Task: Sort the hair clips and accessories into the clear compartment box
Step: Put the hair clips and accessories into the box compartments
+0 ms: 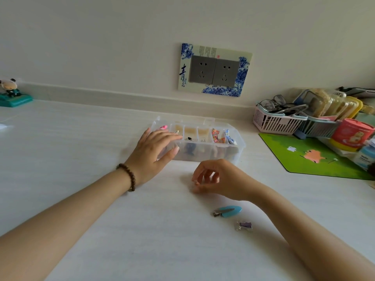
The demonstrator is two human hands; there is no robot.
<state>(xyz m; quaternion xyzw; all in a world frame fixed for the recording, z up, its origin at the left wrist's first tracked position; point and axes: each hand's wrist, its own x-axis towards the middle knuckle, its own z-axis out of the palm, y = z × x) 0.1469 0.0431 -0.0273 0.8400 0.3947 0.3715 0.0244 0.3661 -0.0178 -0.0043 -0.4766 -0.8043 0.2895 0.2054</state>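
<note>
The clear compartment box (235, 151) stands in the middle of the white table, with colourful clips in its left and right compartments. My left hand (154, 153) rests on the box's left end, fingers over the rim and thumb against the front wall. My right hand (215, 179) hovers just in front of the box, fingers curled and apart; I cannot tell if anything small sits between them. A blue oval hair clip (228, 210) and a small purple and silver clip (244, 225) lie on the table near my right forearm.
A green cartoon mat (304, 157) lies to the right, with a pink basket (278, 120) of glasses, containers and a red tub (352, 134) behind it. A small figurine (10, 92) stands at the far left. A double wall socket (215, 69) sits above the box.
</note>
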